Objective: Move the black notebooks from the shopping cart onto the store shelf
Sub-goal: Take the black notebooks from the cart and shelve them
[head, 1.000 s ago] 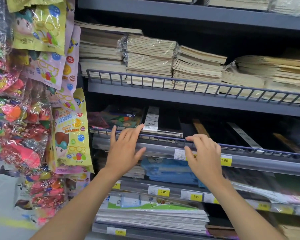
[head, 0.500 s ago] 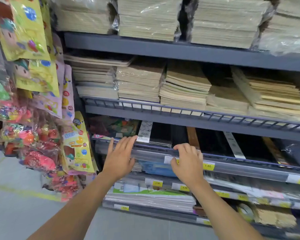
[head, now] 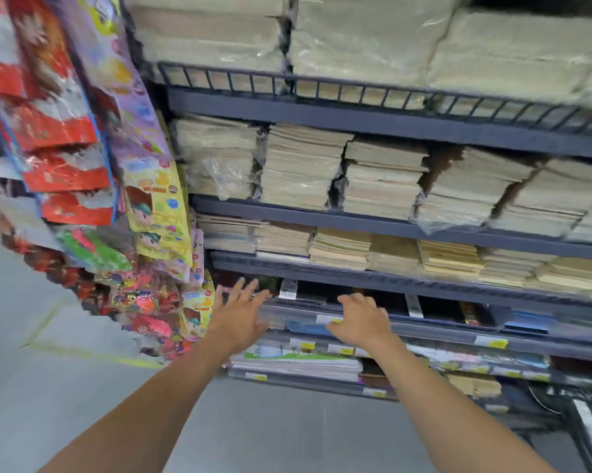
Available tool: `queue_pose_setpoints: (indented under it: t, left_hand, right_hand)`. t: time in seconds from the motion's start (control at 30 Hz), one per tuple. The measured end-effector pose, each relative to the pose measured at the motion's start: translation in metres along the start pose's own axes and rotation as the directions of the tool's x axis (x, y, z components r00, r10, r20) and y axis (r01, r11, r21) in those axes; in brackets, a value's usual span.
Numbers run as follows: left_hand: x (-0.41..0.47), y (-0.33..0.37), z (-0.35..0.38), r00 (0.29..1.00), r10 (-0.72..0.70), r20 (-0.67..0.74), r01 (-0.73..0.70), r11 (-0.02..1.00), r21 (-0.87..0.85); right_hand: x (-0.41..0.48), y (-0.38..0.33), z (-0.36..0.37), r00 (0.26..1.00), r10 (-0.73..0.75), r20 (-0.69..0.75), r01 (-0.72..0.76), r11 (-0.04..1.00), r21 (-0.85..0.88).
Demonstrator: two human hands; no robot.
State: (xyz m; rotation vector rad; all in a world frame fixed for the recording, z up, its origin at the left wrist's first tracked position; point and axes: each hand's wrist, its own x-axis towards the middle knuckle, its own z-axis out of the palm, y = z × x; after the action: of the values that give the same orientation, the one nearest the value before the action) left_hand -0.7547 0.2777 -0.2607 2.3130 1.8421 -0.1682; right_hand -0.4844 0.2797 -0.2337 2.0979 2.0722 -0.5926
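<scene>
Lying flat behind the shelf point(head: 424, 327) rail, black notebooks point(head: 437, 307) looked dark, white-banded, blurred; left hand point(head: 240, 317) splayed, empty; right hand point(head: 362, 324) curled at rail, grip unclear.

Blur is smearing everything
My right hand point(head: 359, 322) is hiding its own fingertips; black notebooks point(head: 309, 292) at its ten o'clock are melting into shadow.
</scene>
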Motion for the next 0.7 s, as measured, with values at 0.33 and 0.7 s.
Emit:
queue_pose_setpoints:
  t: [0.33,0.7]
  left_hand:
    - [-0.078,0.044,-0.101,0.97,0.217,-0.107,-0.21,0.975,0.073]
    - [-0.1,0.185,-0.116,0.84,0.473,-0.268,-0.441,0.881,0.173]
  right_hand:
    - [-0.137,0.008,-0.072,0.953,0.004,-0.303,-0.019,0.999,-0.048]
    - [-0.277,0.144,-0.091,0.868,0.161,-0.47,-0.196,0.98,-0.025]
